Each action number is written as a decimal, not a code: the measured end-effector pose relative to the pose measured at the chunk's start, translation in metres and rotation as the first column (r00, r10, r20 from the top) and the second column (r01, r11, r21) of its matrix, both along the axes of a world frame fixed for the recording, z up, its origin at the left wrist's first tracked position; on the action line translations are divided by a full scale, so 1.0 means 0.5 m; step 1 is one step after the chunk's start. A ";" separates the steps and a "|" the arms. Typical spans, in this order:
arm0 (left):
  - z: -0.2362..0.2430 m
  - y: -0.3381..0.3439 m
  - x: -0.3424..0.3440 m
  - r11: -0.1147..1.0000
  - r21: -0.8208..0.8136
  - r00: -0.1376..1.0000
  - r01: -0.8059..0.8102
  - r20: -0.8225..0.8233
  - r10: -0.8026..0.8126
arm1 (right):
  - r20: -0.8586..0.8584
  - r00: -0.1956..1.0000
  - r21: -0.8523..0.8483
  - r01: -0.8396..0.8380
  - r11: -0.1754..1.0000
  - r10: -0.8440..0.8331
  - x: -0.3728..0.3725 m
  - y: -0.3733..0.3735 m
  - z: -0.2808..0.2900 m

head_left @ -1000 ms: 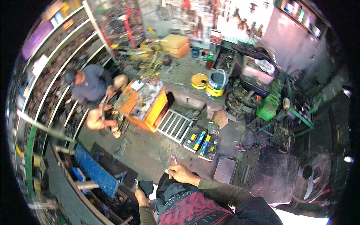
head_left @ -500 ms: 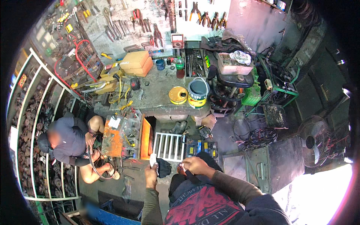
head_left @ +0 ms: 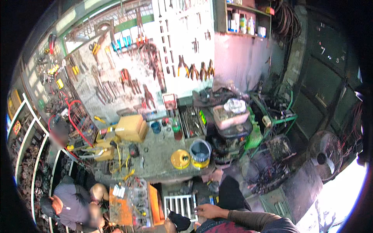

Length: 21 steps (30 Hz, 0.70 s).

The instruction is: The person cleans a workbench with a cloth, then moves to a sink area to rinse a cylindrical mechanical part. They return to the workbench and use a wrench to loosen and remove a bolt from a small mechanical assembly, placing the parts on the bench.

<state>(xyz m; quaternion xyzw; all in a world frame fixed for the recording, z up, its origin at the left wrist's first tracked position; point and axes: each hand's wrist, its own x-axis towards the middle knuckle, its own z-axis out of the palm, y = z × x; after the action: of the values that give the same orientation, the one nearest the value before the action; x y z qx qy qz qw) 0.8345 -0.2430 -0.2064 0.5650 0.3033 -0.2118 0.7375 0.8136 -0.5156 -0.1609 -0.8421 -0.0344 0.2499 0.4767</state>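
Observation:
My left hand (head_left: pixel 169 225) sits at the bottom edge, closed around a small black object (head_left: pixel 180 220) whose kind I cannot make out. My right hand (head_left: pixel 209 211) lies just to its right with fingers stretched out flat, close to the black object and above my dark red patterned top. Whether it touches anything is unclear. Behind both hands a white slatted grate (head_left: pixel 181 202) lies on the floor.
A cluttered workbench (head_left: pixel 159 163) carries a yellow round tin (head_left: pixel 180 159), a blue-grey bucket (head_left: pixel 200 152) and a yellow case (head_left: pixel 131 127). A tool wall (head_left: pixel 128 77) hangs behind. Another person (head_left: pixel 74 206) crouches lower left beside an orange parts tray (head_left: pixel 128 202). A fan (head_left: pixel 326 155) stands right.
The view has swung upward, so the workbench and tool wall now fill the centre. My hands have dropped to the bottom edge, and the crouching person has shifted to the lower left.

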 end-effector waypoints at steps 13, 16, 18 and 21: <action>0.195 -0.669 0.562 0.644 0.765 0.470 0.012 0.564 -0.679 | -0.320 0.797 0.838 0.491 0.240 -0.513 0.531 -0.457 0.141; 0.414 -0.837 0.752 0.917 0.367 0.500 0.156 0.772 -0.393 | 0.231 0.599 0.698 0.447 0.559 -0.767 0.602 -0.725 0.281; 0.610 -0.920 0.875 0.698 0.709 0.289 -0.101 0.692 -0.661 | 0.447 0.372 0.630 0.514 0.582 -0.813 0.641 -0.872 0.414; 0.797 -1.055 1.099 0.776 0.588 0.049 -0.227 0.803 -0.594 | 0.439 0.342 0.640 0.530 0.556 -0.831 0.708 -1.133 0.430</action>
<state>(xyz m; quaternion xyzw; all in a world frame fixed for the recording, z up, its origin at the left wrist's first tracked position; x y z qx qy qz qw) 1.3839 -0.7703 0.1921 0.7810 -0.3130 0.2317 0.4883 1.1676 -1.0819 0.0540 -0.6860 0.1017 -0.3338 0.6385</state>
